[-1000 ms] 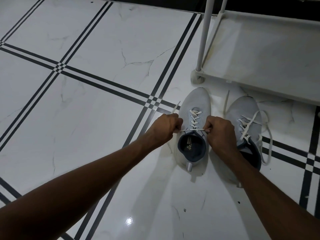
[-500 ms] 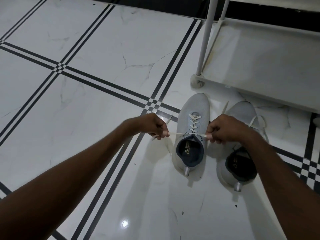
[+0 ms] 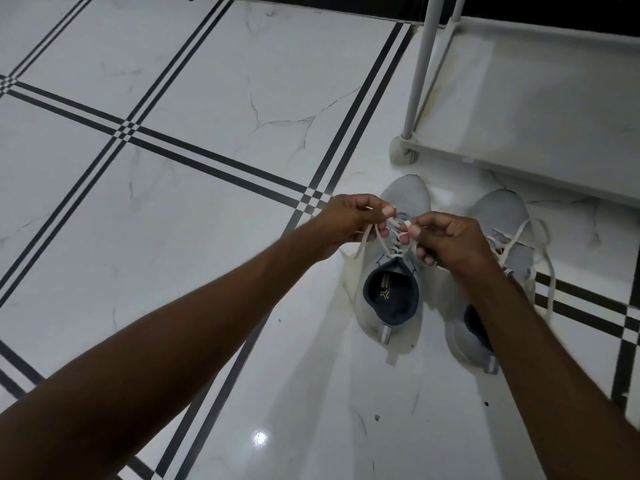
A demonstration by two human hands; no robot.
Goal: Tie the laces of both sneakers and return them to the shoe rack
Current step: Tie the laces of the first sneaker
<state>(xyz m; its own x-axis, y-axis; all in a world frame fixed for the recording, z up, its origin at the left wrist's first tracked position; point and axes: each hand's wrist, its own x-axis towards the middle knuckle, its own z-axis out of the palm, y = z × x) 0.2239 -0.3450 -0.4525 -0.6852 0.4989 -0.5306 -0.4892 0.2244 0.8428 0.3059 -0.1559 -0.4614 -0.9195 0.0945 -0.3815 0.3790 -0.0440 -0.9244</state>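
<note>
Two grey sneakers [image 3: 394, 271] sit on the floor [image 3: 207, 202] before the shoe rack [image 3: 519, 109], and my left hand [image 3: 346, 220] and right hand [image 3: 450, 237], close together, each pinch the near sneaker's soft, limp laces [image 3: 391, 237], best gripped near their loose ends.

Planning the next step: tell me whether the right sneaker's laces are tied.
Untied: the right sneaker has its laces trailing loose onto the floor.
</note>
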